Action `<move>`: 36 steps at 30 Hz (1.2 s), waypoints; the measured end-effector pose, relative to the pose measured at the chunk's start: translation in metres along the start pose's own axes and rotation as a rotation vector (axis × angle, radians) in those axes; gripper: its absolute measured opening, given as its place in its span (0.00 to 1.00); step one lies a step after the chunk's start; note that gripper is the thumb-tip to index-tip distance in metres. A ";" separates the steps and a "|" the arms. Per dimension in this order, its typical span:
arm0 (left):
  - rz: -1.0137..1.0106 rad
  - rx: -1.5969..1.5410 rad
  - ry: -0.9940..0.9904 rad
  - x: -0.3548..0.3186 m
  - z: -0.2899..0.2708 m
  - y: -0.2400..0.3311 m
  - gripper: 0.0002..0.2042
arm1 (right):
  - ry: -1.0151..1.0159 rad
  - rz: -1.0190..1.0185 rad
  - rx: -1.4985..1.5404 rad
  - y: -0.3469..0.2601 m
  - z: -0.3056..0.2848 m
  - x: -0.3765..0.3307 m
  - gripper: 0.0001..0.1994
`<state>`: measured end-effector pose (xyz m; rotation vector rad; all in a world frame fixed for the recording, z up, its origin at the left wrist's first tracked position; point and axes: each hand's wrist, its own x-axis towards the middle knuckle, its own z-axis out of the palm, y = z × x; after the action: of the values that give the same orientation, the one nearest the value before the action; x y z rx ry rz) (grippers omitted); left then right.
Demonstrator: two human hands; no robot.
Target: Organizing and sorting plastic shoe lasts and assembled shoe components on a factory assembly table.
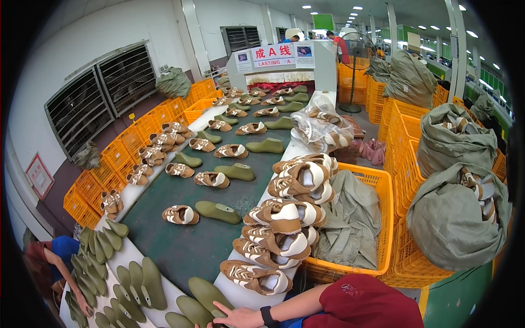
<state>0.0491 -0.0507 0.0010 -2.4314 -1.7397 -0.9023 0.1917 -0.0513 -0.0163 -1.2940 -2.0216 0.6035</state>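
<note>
Green shoe lasts (205, 298) lie crowded on the tabletop (164, 290) under the right hand (238, 316), whose spread fingers rest on one, the left hand unseen; a careless pull could knock neighbours off the edge

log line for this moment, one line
right hand: fingers flat on green shoe last | left hand: out of view | belt: brown-white shoes beside lasts

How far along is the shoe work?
Done: brown shoes lie beside green forms along the belt. In hand: the right hand touches a loose form. Left: a stack of shoes and a pile of forms sit off the belt.
</note>
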 end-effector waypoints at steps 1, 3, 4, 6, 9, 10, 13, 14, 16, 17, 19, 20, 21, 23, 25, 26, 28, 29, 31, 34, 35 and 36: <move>0.000 0.000 -0.002 0.000 0.000 0.000 0.15 | 0.001 -0.002 -0.005 0.000 0.000 0.000 0.26; -0.006 -0.004 0.000 0.000 0.001 0.000 0.14 | -0.004 0.001 -0.003 -0.001 -0.002 0.000 0.26; -0.010 -0.002 0.001 0.000 0.000 0.000 0.14 | -0.010 0.002 0.000 -0.002 -0.003 0.001 0.26; -0.045 -0.005 -0.014 0.000 -0.002 0.002 0.14 | -0.026 0.015 0.008 -0.006 -0.007 0.001 0.26; -0.025 -0.008 0.000 -0.001 -0.001 0.001 0.13 | -0.026 0.005 0.008 -0.004 -0.007 0.000 0.25; -0.032 -0.006 0.004 -0.002 -0.001 0.000 0.13 | -0.010 -0.012 0.006 -0.005 -0.006 0.000 0.25; -0.012 0.003 0.018 -0.003 0.002 -0.004 0.13 | -0.040 0.023 -0.006 -0.007 -0.006 0.000 0.24; -0.015 -0.003 0.014 -0.003 0.003 -0.005 0.14 | -0.046 0.018 -0.005 -0.007 -0.006 0.000 0.24; -0.021 -0.011 0.010 -0.003 0.002 -0.005 0.14 | -0.048 0.033 -0.007 -0.006 -0.006 0.001 0.24; -0.024 -0.019 0.005 -0.002 0.001 -0.004 0.14 | -0.052 0.031 -0.007 -0.007 -0.007 0.001 0.24; -0.029 -0.027 0.001 -0.002 0.001 -0.004 0.14 | -0.054 0.026 0.004 -0.008 -0.009 0.001 0.24; -0.023 -0.030 0.005 -0.002 0.002 -0.005 0.14 | -0.056 0.025 0.004 -0.008 -0.008 0.001 0.24; -0.017 -0.034 0.008 -0.002 0.002 -0.005 0.14 | -0.049 0.025 -0.001 -0.007 -0.007 0.002 0.25; -0.006 -0.018 0.019 -0.002 0.001 -0.003 0.14 | -0.044 0.025 -0.007 -0.005 -0.004 0.001 0.25; 0.004 -0.002 0.029 -0.001 0.000 -0.002 0.14 | -0.037 0.013 -0.012 -0.003 -0.002 0.001 0.25; 0.002 -0.007 0.027 -0.001 0.000 -0.002 0.14 | -0.038 0.013 -0.012 -0.003 -0.002 0.001 0.25; 0.000 -0.011 0.025 -0.001 0.000 -0.002 0.14 | -0.035 0.014 -0.013 -0.004 -0.002 0.001 0.25; -0.018 -0.027 0.014 -0.001 0.000 -0.002 0.14 | -0.035 0.014 -0.013 -0.003 -0.001 0.001 0.25; -0.038 -0.042 0.003 -0.002 0.000 -0.003 0.14 | -0.019 0.005 -0.040 -0.001 0.003 0.000 0.25; -0.049 -0.055 -0.013 -0.002 0.001 -0.004 0.14 | 0.009 -0.017 -0.044 0.002 0.006 0.000 0.25; -0.045 -0.045 -0.007 -0.002 0.001 -0.004 0.14 | 0.008 -0.017 -0.044 0.003 0.007 0.000 0.25; -0.040 -0.034 -0.002 -0.003 0.001 -0.004 0.15 | 0.021 -0.029 -0.043 0.005 0.009 0.000 0.25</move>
<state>0.0459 -0.0512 -0.0021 -2.4278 -1.7945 -0.9410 0.1883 -0.0497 -0.0262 -1.2889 -2.0424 0.5332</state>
